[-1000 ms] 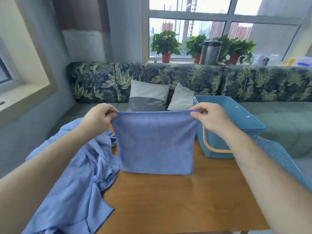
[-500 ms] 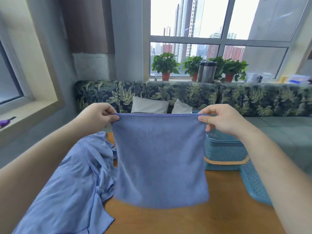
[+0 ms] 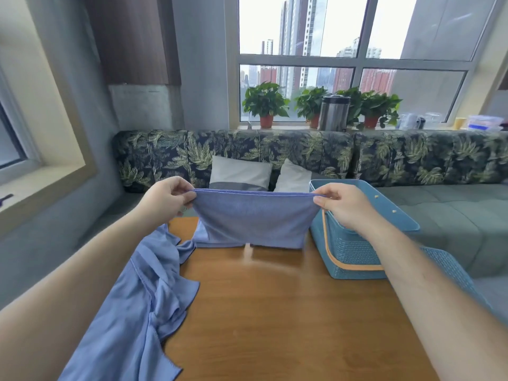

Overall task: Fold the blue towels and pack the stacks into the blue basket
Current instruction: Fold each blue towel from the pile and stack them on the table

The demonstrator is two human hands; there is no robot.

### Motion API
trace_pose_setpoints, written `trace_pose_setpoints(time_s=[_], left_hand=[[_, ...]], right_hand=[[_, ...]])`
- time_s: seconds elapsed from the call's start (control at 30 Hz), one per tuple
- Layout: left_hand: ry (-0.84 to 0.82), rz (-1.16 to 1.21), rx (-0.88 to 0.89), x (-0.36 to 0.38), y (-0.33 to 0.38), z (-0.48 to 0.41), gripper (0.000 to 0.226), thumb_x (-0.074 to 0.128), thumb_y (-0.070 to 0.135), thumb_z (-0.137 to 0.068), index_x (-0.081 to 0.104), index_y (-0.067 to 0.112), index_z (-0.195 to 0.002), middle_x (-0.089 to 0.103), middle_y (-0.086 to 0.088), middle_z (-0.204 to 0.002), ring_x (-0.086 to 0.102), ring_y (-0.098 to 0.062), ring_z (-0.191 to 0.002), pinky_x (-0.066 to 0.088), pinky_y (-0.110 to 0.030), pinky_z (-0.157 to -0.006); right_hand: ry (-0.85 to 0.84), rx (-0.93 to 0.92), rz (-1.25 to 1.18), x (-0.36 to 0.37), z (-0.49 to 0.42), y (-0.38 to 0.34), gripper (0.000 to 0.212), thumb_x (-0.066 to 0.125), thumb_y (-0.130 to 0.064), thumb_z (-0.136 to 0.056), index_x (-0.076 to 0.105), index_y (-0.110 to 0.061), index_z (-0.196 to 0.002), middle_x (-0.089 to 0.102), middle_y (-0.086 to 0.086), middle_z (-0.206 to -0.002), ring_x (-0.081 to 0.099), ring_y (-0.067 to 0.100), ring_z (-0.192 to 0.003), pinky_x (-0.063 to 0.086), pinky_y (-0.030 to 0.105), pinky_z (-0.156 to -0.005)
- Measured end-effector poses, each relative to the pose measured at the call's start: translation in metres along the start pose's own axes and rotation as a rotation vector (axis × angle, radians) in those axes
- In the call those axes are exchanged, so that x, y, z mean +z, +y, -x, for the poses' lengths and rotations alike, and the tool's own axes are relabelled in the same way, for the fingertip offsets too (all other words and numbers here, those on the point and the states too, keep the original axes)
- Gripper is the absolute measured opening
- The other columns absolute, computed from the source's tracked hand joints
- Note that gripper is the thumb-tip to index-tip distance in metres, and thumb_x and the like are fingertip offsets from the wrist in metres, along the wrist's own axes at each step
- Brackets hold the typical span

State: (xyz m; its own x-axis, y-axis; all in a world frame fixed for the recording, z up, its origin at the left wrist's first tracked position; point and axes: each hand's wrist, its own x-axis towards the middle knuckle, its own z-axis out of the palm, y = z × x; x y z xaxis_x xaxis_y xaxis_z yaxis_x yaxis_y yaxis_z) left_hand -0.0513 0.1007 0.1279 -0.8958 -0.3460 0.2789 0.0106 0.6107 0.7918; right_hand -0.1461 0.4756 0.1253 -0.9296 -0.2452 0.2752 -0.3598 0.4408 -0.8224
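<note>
Three potted plants (image 3: 265, 101) and a metal flask (image 3: 334, 112) are standing on the windowsill behind a leaf-patterned sofa (image 3: 412, 158), and two pale cushions (image 3: 239, 173) are leaning against its back. On the wooden table (image 3: 275, 312) a loose heap of blue cloth (image 3: 132, 312) is spilling over the left edge, partly behind the left forearm. The blue basket (image 3: 354, 248) is sitting at the table's far right with its orange handle hanging down, and the right forearm is crossing in front of its near wall. A woven blue piece (image 3: 450, 273) is lying just beside it. Compared with half a second ago, the blue towel (image 3: 253, 218) is no longer hanging free at full length: it is now lower and farther forward, its bottom part resting on the far side of the table. The left hand (image 3: 165, 198) is pinching the towel's top left corner and the right hand (image 3: 343, 204) is pinching the top right corner, stretching the upper edge taut between them. The towel is looking smooth, its sides tapering inward toward the table, just left of the basket.
</note>
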Motion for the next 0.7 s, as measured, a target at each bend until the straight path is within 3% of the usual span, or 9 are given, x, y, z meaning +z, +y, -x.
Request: trace_pose_setpoints(time_s=[0.07,0.13,0.2,0.33,0.37,0.47,0.6,0.7], left_hand=[[-0.025,0.017,-0.006,0.004,-0.01,0.018,0.003,0.066,0.014,-0.096,0.066,0.014,-0.093,0.071,-0.008,-0.08,0.062,-0.015,-0.072,0.05,-0.026,-0.06],[-0.049,0.007,-0.017,0.014,-0.028,0.041,0.003,0.067,0.015,-0.095,0.066,0.015,-0.093,0.068,-0.006,-0.08,0.058,-0.012,-0.069,0.047,-0.023,-0.063],[-0.076,-0.002,-0.038,0.029,-0.05,0.068,0.002,0.068,0.015,-0.095,0.066,0.015,-0.094,0.067,-0.001,-0.084,0.058,-0.006,-0.072,0.044,-0.012,-0.065],[-0.134,-0.034,-0.07,0.063,-0.092,0.124,0.002,0.067,0.015,-0.095,0.066,0.014,-0.095,0.067,0.01,-0.089,0.058,0.012,-0.076,0.039,-0.001,-0.07],[-0.156,-0.027,-0.081,0.069,-0.101,0.136,0.002,0.067,0.014,-0.096,0.065,0.012,-0.096,0.067,0.01,-0.088,0.058,0.011,-0.074,0.04,-0.004,-0.07],[-0.222,0.001,-0.11,0.078,-0.12,0.166,0.011,0.065,0.013,-0.096,0.062,0.021,-0.089,0.066,0.006,-0.08,0.057,-0.012,-0.071,0.044,-0.025,-0.068],[-0.265,0.043,-0.112,0.075,-0.136,0.187,0.02,0.066,0.015,-0.096,0.063,0.033,-0.088,0.067,0.005,-0.078,0.056,-0.012,-0.064,0.046,-0.029,-0.065],[-0.251,0.081,-0.111,0.08,-0.14,0.184,0.016,0.063,0.015,-0.098,0.06,0.031,-0.095,0.062,0.003,-0.077,0.052,-0.017,-0.061,0.045,-0.035,-0.065]], right_hand=[[-0.043,0.021,-0.037,0.002,0.014,0.016,0.01,0.068,-0.013,-0.096,0.075,-0.017,-0.101,0.076,-0.008,-0.093,0.068,0.004,-0.086,0.048,0.011,-0.077],[-0.095,0.059,-0.089,0.009,0.034,0.036,0.012,0.068,-0.012,-0.096,0.074,-0.022,-0.097,0.076,-0.014,-0.088,0.066,-0.005,-0.08,0.044,0.004,-0.07],[-0.13,0.107,-0.113,0.022,0.058,0.062,0.013,0.067,-0.012,-0.097,0.073,-0.023,-0.095,0.075,-0.018,-0.082,0.061,-0.008,-0.069,0.041,0.003,-0.061],[-0.153,0.198,-0.132,0.05,0.113,0.117,0.013,0.067,-0.011,-0.097,0.072,-0.023,-0.094,0.074,-0.013,-0.083,0.059,-0.005,-0.068,0.042,0.011,-0.067],[-0.16,0.226,-0.144,0.056,0.127,0.128,0.014,0.067,-0.01,-0.097,0.072,-0.022,-0.093,0.073,-0.012,-0.081,0.058,-0.002,-0.068,0.043,0.015,-0.068],[-0.203,0.306,-0.165,0.063,0.168,0.151,0.014,0.068,-0.013,-0.096,0.074,-0.025,-0.094,0.073,-0.01,-0.078,0.054,0.007,-0.064,0.045,0.019,-0.064],[-0.247,0.289,-0.216,0.054,0.193,0.153,0.02,0.066,-0.019,-0.099,0.066,-0.039,-0.101,0.077,0.0,-0.082,0.052,0.004,-0.055,0.042,0.016,-0.051],[-0.198,0.194,-0.152,0.057,0.185,0.146,0.029,0.06,-0.011,-0.101,0.064,-0.037,-0.088,0.064,-0.01,-0.067,0.045,0.0,-0.053,0.036,0.01,-0.053]])
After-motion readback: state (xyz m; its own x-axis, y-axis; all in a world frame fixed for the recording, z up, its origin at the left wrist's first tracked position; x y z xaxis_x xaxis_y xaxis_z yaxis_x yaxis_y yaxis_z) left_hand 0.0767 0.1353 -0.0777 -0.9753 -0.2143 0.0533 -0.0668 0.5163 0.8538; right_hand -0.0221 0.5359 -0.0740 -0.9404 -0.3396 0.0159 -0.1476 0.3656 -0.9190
